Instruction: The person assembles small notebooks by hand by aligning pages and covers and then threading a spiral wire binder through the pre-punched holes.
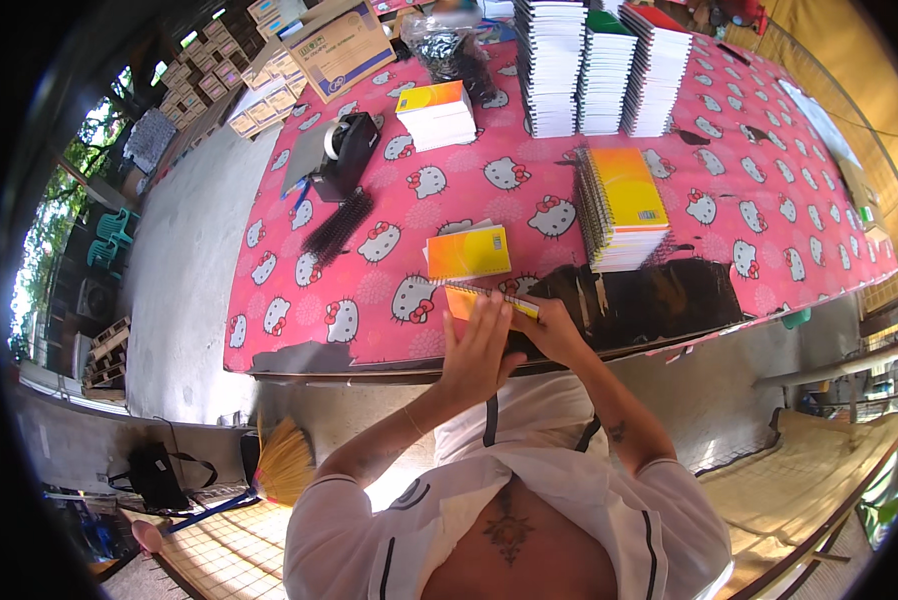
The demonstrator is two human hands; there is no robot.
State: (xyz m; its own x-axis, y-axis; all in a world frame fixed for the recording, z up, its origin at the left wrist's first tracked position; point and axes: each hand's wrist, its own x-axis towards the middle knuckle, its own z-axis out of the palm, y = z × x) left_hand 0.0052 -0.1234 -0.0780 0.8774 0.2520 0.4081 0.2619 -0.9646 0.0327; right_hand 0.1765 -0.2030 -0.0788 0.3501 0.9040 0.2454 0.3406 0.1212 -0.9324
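A small spiral notebook point(459, 302) with a yellow-orange cover lies near the table's front edge, its coil along the far side. My left hand point(477, 345) lies across it with fingers stretched together, pressing on its cover. My right hand point(557, 332) grips its right end; the fingertips are partly hidden. Just beyond sits a thin yellow-orange pad point(469, 252) with white pages and no coil visible. To the right stands a pile of bound spiral notebooks point(629, 205). A bundle of black coils point(339, 228) rests to the left.
A black tape dispenser point(345, 158) and an unbound yellow-topped stack point(436, 118) stand farther back. Tall notebook stacks point(551, 75), a clear bag of dark coils point(454, 60) and a carton point(341, 52) line the far side. Dark worn patches mark the pink table cover point(409, 205). A broom point(284, 465) is lower left.
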